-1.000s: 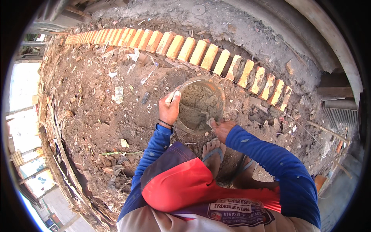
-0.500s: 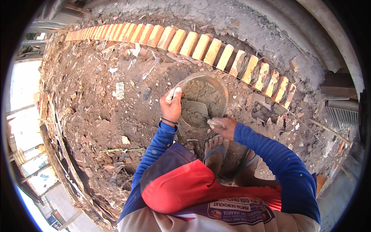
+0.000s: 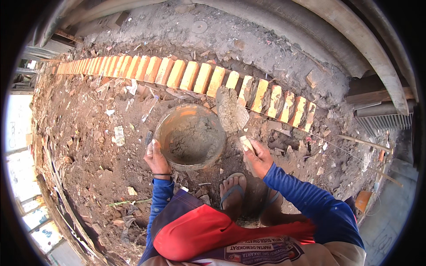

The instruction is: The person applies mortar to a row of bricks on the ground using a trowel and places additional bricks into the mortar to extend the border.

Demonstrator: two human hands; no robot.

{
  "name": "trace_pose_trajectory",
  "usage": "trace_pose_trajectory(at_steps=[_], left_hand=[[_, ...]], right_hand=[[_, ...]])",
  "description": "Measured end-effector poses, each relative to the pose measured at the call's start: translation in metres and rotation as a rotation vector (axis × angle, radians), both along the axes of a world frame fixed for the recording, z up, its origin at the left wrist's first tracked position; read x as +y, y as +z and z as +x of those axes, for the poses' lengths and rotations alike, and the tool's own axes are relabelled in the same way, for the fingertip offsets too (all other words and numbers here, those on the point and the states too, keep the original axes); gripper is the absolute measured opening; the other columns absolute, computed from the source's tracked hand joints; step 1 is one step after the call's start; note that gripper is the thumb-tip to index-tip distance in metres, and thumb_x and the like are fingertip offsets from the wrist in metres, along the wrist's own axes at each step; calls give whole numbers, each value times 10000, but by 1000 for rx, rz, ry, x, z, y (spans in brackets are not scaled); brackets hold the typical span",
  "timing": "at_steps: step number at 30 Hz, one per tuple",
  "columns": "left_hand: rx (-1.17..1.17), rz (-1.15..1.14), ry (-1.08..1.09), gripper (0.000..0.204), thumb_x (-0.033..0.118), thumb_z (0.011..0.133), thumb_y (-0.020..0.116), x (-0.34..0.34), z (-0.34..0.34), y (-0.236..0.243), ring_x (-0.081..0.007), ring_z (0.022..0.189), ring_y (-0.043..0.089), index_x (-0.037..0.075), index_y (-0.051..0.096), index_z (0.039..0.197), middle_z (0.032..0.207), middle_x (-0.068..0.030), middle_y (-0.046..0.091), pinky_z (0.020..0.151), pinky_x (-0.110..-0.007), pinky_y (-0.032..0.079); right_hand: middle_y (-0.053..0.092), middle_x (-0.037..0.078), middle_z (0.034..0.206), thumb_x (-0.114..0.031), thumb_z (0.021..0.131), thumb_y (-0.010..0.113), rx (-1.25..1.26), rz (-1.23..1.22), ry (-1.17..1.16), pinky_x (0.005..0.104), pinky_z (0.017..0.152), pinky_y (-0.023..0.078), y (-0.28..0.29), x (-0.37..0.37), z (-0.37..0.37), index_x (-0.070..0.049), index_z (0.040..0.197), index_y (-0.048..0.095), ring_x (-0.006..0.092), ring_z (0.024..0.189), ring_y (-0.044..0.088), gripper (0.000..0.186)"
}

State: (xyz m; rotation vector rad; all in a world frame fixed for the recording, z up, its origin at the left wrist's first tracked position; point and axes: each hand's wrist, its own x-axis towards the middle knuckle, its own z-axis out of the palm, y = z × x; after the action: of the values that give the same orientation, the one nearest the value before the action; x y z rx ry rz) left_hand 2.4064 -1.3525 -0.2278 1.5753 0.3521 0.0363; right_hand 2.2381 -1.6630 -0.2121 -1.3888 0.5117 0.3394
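My right hand point(image 3: 257, 157) grips the pale handle of a trowel point(image 3: 242, 116), whose blade is raised just right of the bucket and carries a heap of wet grey mortar point(image 3: 228, 106) in front of the bricks. My left hand point(image 3: 157, 159) is closed at the lower-left edge of the round bucket point(image 3: 214, 150), with something pale at its fingertips that I cannot make out clearly. More mortar point(image 3: 188, 139) lies inside the bucket. Both my sandalled feet point(image 3: 231, 195) are on the dirt below it.
A long row of yellow-orange bricks point(image 3: 175, 74) runs along a string line across the rubble-strewn dirt point(image 3: 97, 146). Beyond are a grey ledge point(image 3: 266, 44) and curved sheets point(image 3: 350, 35). Planks point(image 3: 60, 213) lie at the left, corrugated metal point(image 3: 381, 117) at the right.
My right hand has lifted the trowel out of the bucket with mortar on it. The bucket and my left hand have shifted left, and the whole view has shifted.
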Motion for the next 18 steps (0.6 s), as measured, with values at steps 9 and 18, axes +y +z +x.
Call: trace_pose_trajectory(at_steps=[9, 18], left_hand=[[-38, -58, -25, 235, 154, 990, 553, -1, -3, 1, -29, 704, 417, 57, 586, 778, 768, 76, 519, 637, -218, 365], [-62, -9, -20, 262, 150, 986, 553, -1, -1, -1, -34, 707, 390, 88, 525, 733, 745, 79, 485, 641, -215, 340]], right_hand=[[478, 299, 1372, -201, 899, 582, 37, -794, -438, 413, 1090, 359, -105, 48, 117, 65, 1432, 336, 423, 1284, 469, 644], [414, 330, 1416, -265, 915, 571, 109, -563, -383, 412, 1126, 313, -107, 32, 126, 90, 1440, 305, 433, 1332, 409, 687]])
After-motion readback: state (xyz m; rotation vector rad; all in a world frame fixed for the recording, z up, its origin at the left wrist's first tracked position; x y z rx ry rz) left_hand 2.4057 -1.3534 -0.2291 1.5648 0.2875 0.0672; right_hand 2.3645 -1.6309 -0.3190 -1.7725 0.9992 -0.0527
